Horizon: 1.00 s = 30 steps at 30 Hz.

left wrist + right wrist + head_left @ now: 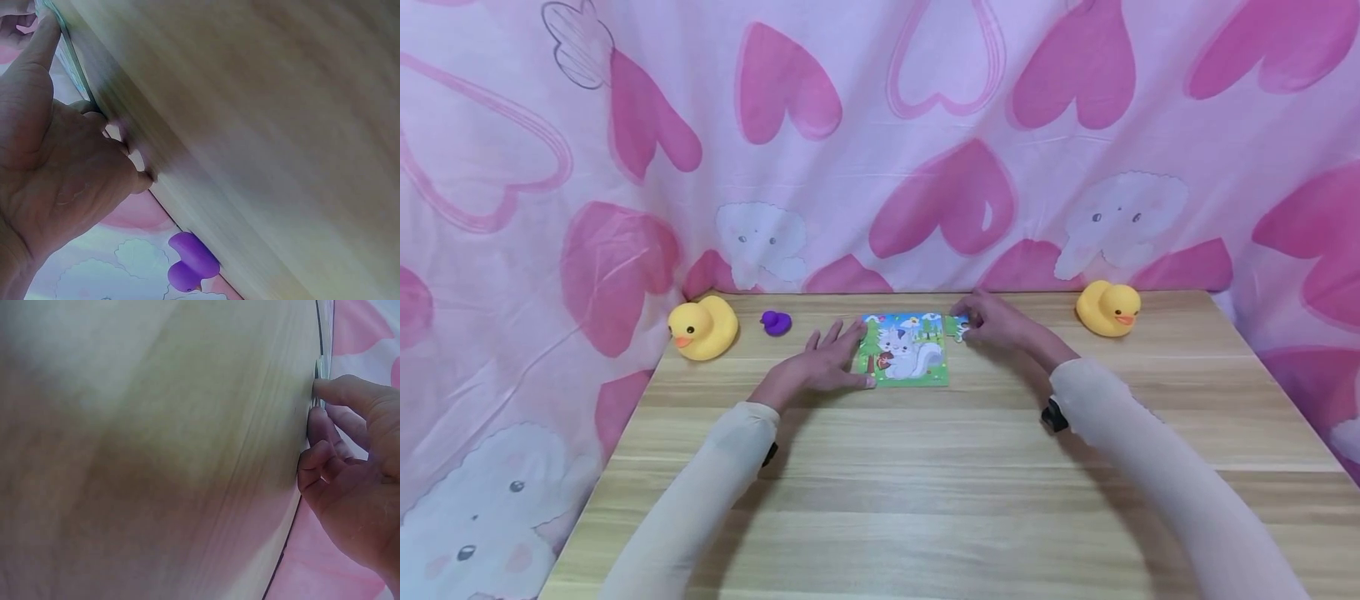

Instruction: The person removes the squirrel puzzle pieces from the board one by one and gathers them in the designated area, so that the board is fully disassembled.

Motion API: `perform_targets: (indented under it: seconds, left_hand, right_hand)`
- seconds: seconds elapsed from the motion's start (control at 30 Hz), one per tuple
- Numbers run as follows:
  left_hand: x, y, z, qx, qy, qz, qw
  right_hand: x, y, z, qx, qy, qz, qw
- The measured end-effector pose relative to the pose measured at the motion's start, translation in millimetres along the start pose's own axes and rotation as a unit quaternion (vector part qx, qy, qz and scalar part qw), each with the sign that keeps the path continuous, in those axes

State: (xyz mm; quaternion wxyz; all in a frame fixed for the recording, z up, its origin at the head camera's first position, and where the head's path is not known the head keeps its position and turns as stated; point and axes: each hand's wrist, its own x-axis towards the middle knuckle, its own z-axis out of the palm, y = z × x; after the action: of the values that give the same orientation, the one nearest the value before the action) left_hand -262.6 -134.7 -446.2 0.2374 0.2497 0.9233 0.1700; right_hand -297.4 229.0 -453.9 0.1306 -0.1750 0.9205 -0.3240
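A small jigsaw puzzle (908, 357) with a white squirrel picture lies flat near the back of the wooden table. The left hand (829, 360) rests at its left side, fingers spread and fairly straight. Its thumb touches the lower edge and its index finger the upper left corner; the left wrist view shows this hand (59, 147) from the palm side. Just right of the puzzle's upper part, the right hand (996, 323) pinches a green-and-blue puzzle piece (956, 326). In the right wrist view, thumb and fingers of that hand (353, 456) meet at the thin piece (319, 381).
Two yellow rubber ducks stand on the table (910, 500), one duck (706, 327) at the left and another duck (1108, 308) at the right. A little purple duck (777, 322) sits left of the left hand. Behind hangs a pink heart-patterned cloth (850, 192).
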Motion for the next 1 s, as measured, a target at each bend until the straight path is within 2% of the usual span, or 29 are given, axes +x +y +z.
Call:
perform_targets:
  seconds: [0.2, 0.43, 0.6, 0.83, 1.0]
  left_hand:
    - [1.9, 1.7, 0.6, 0.001, 0.000, -0.007, 1.0000]
    - [1.3, 3.7, -1.9, 0.010, -0.004, -0.012, 0.9999]
    - [0.4, 5.2, -3.7, 0.016, -0.008, -0.014, 0.9997]
    - [0.1, 7.3, -6.8, 0.019, -0.014, -0.027, 0.9993]
    - [-0.4, 8.0, -6.9, 0.020, -0.015, -0.023, 0.9994]
  right_hand:
    - [-0.4, -1.1, -1.7, -0.007, -0.006, 0.000, 1.0000]
    - [-4.8, -19.0, -1.6, -0.055, -0.023, 0.005, 0.9982]
    - [9.0, -36.1, 9.6, -0.054, -0.009, -0.007, 0.9985]
    - [36.8, -59.6, 33.4, -0.044, -0.001, -0.051, 0.9977]
    - [44.4, -76.1, 44.2, -0.055, -0.010, -0.033, 0.9979]
